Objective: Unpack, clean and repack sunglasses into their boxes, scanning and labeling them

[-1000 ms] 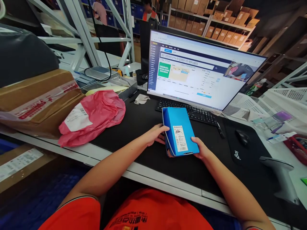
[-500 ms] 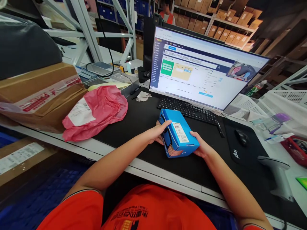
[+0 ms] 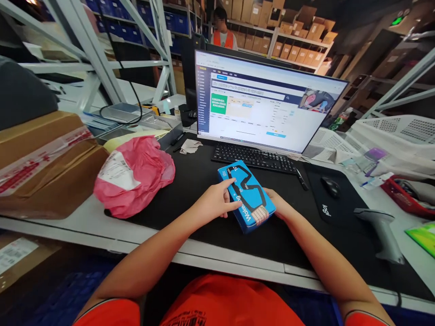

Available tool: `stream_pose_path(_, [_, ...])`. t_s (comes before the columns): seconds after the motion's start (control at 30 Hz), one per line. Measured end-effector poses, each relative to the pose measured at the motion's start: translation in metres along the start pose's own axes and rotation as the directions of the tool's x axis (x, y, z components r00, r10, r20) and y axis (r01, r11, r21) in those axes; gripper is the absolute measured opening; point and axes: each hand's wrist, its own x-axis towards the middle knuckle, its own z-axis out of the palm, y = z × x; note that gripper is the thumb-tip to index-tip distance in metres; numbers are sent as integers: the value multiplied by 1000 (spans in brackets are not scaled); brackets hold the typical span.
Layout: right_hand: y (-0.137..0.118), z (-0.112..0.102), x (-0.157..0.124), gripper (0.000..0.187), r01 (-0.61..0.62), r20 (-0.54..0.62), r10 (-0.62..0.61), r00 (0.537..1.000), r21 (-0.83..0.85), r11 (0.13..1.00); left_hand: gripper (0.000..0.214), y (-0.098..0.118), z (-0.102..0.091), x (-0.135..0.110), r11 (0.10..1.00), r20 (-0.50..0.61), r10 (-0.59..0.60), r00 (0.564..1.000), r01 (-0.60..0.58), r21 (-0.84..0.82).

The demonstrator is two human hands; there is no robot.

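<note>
A blue cardboard box [image 3: 245,185] with a black outline drawing and white lettering on its upper face is tilted over the black desk mat [image 3: 190,181]. My right hand [image 3: 277,204] grips its right side, the fingers partly hidden behind it. On the left, my left hand [image 3: 217,199] has two fingers apart, their tips at the printed face; its other fingers are bent and partly hidden. Left of that hand lies a crumpled pink plastic bag [image 3: 149,174] with a white label.
Behind the box stand a black keyboard [image 3: 254,158] and a lit monitor [image 3: 251,113]. A mouse [image 3: 330,186] and a grey handheld scanner [image 3: 382,233] lie to the right. A taped carton [image 3: 44,167] occupies the left. Beyond the monitor is a person in an orange vest [image 3: 224,40].
The blue box has turned, so its labelled side is out of sight and the face with the drawing shows. My left hand has shifted from the box's left side onto that face.
</note>
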Motion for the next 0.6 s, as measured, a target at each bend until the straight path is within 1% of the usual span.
stream_pose_path(0.07, [-1,-6,1,45,17,-22,-19,1000,-79,997,74,-3,2,3,985,-29,80,996,-75,153])
stream_pose_path(0.1, [-2,-10,0,41,26,-39,-30,999,-119,993,69,-4,2,5,961,-58,127,990,-108,256])
stream_pose_path(0.17, [-10,-22,-4,34,56,-100,-77,992,-199,978,64,-6,0,9,876,-102,235,967,-165,454])
stream_pose_path(0.23, [-22,-33,-14,27,102,-182,-153,971,-266,959,64,-8,-1,12,767,-109,371,922,-238,595])
stream_pose_path(0.27, [-29,-37,-22,24,144,-205,-216,955,-316,938,64,-9,-1,13,713,-100,443,891,-283,641])
stream_pose_path(0.3, [-36,-40,-30,23,197,-204,-289,935,-380,904,62,-9,-1,13,663,-90,512,854,-326,674])
stream_pose_path(0.33, [-42,-41,-40,22,254,-176,-365,914,-454,854,59,-9,0,13,616,-82,575,814,-365,698])
stream_pose_path(0.4, [-50,-39,-59,22,359,-68,-490,869,-596,718,52,-8,3,12,538,-66,672,738,-424,729])
stream_pose_path(0.43, [-52,-36,-69,21,391,-16,-525,851,-648,654,48,-6,4,12,505,-56,706,706,-446,739])
stream_pose_path(0.47, [-52,-32,-77,21,405,18,-540,841,-683,608,45,-4,5,12,477,-41,731,681,-467,744])
stream_pose_path(0.5, [-50,-29,-85,21,410,39,-547,836,-709,575,43,-1,5,12,454,-17,745,666,-489,744])
stream_pose_path(0.53, [-47,-25,-91,22,410,52,-551,833,-728,550,42,2,4,12,438,14,749,662,-511,740])
stream_pose_path(0.6, [-41,-20,-99,24,402,62,-555,830,-755,517,43,8,-2,16,414,94,725,682,-542,731])
